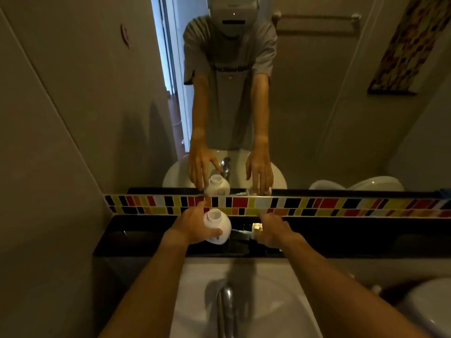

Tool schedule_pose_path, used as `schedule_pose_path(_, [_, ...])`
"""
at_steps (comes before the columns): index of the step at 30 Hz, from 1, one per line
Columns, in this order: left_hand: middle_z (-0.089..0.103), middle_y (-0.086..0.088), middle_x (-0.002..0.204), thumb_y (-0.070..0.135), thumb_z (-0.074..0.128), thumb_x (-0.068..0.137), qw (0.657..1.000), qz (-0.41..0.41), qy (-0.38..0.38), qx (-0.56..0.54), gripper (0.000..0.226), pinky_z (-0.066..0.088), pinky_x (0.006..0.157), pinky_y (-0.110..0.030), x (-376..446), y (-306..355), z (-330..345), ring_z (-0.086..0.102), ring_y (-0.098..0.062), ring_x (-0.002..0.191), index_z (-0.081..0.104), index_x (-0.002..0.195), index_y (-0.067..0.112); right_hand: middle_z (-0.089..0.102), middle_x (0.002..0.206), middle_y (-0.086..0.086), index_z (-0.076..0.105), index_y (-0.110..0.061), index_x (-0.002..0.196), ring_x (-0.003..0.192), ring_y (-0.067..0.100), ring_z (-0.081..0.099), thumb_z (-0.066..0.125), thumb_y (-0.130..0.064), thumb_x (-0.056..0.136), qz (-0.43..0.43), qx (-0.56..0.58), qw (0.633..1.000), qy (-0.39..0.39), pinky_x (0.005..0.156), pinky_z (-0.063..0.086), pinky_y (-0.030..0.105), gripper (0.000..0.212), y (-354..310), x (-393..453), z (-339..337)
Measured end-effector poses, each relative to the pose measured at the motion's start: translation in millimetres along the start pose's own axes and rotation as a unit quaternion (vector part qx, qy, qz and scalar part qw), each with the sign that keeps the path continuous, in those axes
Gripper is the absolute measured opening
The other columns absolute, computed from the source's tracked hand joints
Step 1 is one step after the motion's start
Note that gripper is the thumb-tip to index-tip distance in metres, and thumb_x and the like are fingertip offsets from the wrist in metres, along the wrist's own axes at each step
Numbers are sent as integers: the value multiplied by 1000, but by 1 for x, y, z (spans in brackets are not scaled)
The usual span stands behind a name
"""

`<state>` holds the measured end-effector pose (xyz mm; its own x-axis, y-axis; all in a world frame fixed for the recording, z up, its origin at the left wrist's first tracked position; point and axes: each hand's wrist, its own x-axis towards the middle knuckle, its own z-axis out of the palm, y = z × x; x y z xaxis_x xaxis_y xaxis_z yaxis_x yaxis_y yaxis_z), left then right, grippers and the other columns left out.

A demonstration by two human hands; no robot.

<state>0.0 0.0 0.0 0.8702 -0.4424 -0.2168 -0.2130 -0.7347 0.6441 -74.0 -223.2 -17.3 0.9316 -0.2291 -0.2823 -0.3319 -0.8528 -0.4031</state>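
A round white bottle [219, 222] with an open, capless neck stands on the black shelf [136, 237] under the mirror. My left hand [192, 226] grips it from the left, thumb across its front. Just to its right, a pump head [257, 226] with a thin dip tube [240, 231] lies on the shelf, the tube pointing toward the bottle. My right hand [274, 231] holds the pump head at its right end; how the fingers wrap it is partly hidden.
A white sink [268, 301] with a chrome tap [227, 306] sits below the shelf. Behind the shelf run a coloured tile strip [341, 206] and a large mirror [317, 118] reflecting a person. A toilet [429, 306] is at lower right, a wall on the left.
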Motion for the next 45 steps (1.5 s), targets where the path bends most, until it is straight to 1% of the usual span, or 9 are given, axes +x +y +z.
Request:
schedule_pose_path(5, [54,-5,133,30,88,59,999,38,21,13,88,48,102,-52,19,-16,21,52,-27,122,40,132,24,57,133,10,52,-18,127,129,32,48,66,-17,85,4,-70,997,-11,111,32,48,45,15,9,23])
schedule_pose_path(11, [58,-4,125,25,89,59,999,48,16,3,75,51,99,-51,28,-13,30,56,-25,117,44,118,24,58,136,8,39,-20,136,135,30,46,71,-19,85,10,-10,999,47,118,19,56,60,28,4,30])
schedule_pose_path(17, [54,-4,118,36,88,57,993,64,99,17,73,56,86,-37,5,-9,29,57,-20,103,49,117,24,61,126,3,43,-29,115,125,28,53,73,-21,83,-33,62,993,96,113,27,55,44,47,-17,0])
schedule_pose_path(20, [47,-6,118,35,88,57,987,61,134,70,71,57,84,-39,-9,-5,20,57,-26,102,51,116,24,60,124,3,46,-31,116,121,26,53,73,-20,82,-56,60,988,129,110,32,51,46,43,-30,-21])
schedule_pose_path(25, [43,-4,122,36,88,54,984,68,135,97,78,56,90,-45,-30,12,5,54,-27,108,50,122,29,58,127,4,45,-25,125,120,23,52,73,-24,82,-117,-4,979,168,107,34,44,51,12,-49,-44])
schedule_pose_path(29, [42,-2,123,40,86,56,979,104,138,105,79,55,91,-41,-48,25,-1,53,-24,108,49,125,30,59,132,3,45,-23,130,123,24,52,74,-25,81,-142,-69,968,194,106,33,44,57,-10,-63,-48])
schedule_pose_path(33, [44,-3,119,43,83,57,970,147,140,135,74,54,88,-39,-61,37,-3,52,-22,106,51,122,30,61,130,3,47,-22,130,121,25,54,72,-23,81,-164,-116,957,208,107,34,45,54,-26,-77,-48])
schedule_pose_path(38, [44,-2,122,47,79,62,953,184,157,182,71,50,93,-38,-74,54,-1,50,-20,111,48,124,32,62,128,3,49,-23,126,120,26,54,71,-23,81,-190,-172,946,201,109,29,48,50,-42,-93,-50])
schedule_pose_path(45, [50,2,126,48,75,63,931,225,198,209,68,41,95,-34,-86,67,1,46,-18,115,48,124,32,60,135,2,47,-24,134,129,24,50,68,-38,84,-203,-189,947,160,115,18,53,57,-56,-108,-54])
